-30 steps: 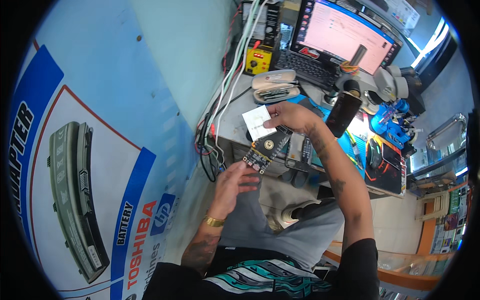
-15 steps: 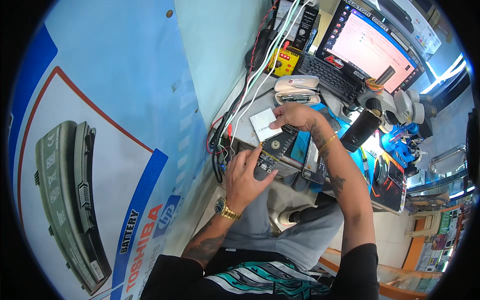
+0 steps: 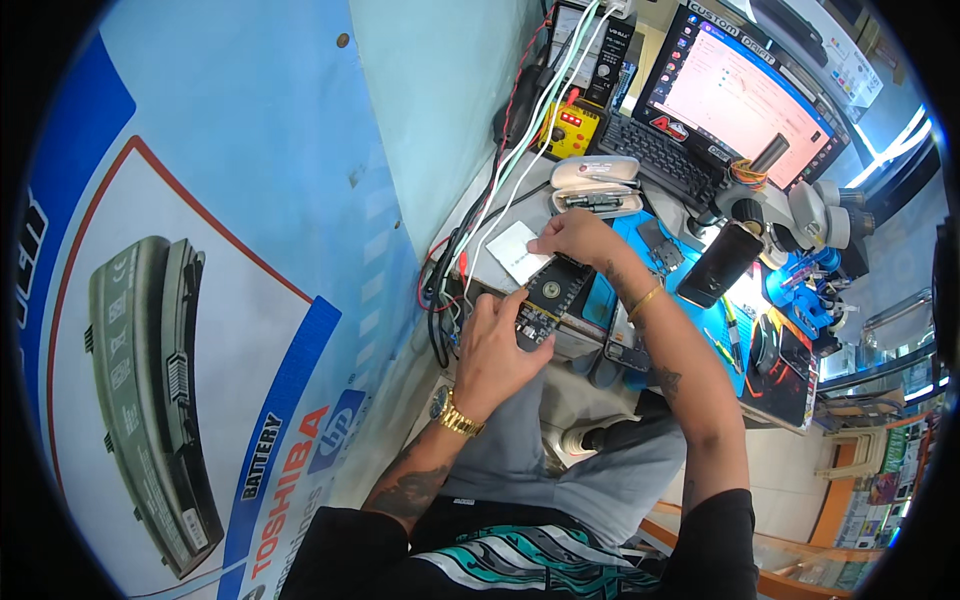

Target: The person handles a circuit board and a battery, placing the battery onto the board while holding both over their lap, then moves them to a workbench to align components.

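Note:
My left hand [image 3: 492, 352] grips the near left side of a black board-like piece [image 3: 551, 291], thumb and forefinger apart along its edges. A round metallic spot sits on that piece, and a greyish patterned strip runs along its near end. Beyond it, my right hand [image 3: 580, 240] pinches the right edge of a thin white square [image 3: 513, 252], which lies low over the table. The lower fingers of my right hand are partly hidden.
Behind my hands stand an open light case [image 3: 598, 172] with tools, a keyboard [image 3: 660, 155], a monitor [image 3: 745, 90] and a yellow meter [image 3: 572, 128]. Cables [image 3: 497, 180] run along the left wall. A dark phone [image 3: 720, 264] hangs above the blue mat [image 3: 640, 240], near a microscope [image 3: 820, 215].
My right hand has moved the white square a little left and down onto the table, off the black piece, which shows more now. My left hand has stayed nearly in place.

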`<state>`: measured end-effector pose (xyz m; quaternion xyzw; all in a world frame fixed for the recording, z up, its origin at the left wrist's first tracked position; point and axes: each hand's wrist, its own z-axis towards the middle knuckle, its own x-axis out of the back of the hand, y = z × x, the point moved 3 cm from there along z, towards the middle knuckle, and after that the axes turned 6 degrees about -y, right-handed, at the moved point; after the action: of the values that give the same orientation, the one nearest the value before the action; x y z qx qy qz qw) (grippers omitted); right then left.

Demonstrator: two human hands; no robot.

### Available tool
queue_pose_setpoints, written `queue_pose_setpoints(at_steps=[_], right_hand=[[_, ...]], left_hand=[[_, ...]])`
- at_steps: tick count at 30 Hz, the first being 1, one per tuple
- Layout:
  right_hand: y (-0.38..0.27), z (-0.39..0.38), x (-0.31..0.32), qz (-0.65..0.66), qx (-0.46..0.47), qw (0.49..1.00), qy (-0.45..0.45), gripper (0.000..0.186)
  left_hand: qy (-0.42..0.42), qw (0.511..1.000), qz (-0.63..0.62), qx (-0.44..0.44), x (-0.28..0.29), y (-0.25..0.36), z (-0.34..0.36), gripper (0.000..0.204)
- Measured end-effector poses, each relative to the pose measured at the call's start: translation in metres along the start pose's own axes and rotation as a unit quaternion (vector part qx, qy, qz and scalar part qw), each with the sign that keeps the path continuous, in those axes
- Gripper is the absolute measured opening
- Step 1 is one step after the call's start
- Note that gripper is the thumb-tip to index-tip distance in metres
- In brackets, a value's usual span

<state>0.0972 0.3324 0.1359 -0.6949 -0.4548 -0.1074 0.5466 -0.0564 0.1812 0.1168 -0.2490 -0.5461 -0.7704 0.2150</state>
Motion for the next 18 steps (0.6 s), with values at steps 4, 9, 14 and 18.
queue_pose_setpoints(at_steps=[4, 9, 14, 18], right_hand=[[-0.002, -0.004, -0.004, 0.004, 0.047, 0.997, 0.068, 0.025], [0.007, -0.003, -0.009, 0.075, 0.047, 0.985, 0.146, 0.024], [0.003, 0.005, -0.014, 0.091, 0.076, 0.968, 0.222, 0.023], [-0.012, 0.001, -0.022, 0.027, 0.105, 0.949, 0.295, 0.021]], left_hand=[[0.015, 0.998, 0.05, -0.031, 0.006, 0.0, 0.006, 0.06], [0.01, 0.994, 0.09, -0.063, 0.022, -0.002, 0.021, 0.058], [-0.01, 0.987, 0.144, -0.067, 0.03, -0.004, 0.032, 0.057], [0.021, 0.988, 0.147, -0.04, 0.02, -0.01, 0.028, 0.057]])
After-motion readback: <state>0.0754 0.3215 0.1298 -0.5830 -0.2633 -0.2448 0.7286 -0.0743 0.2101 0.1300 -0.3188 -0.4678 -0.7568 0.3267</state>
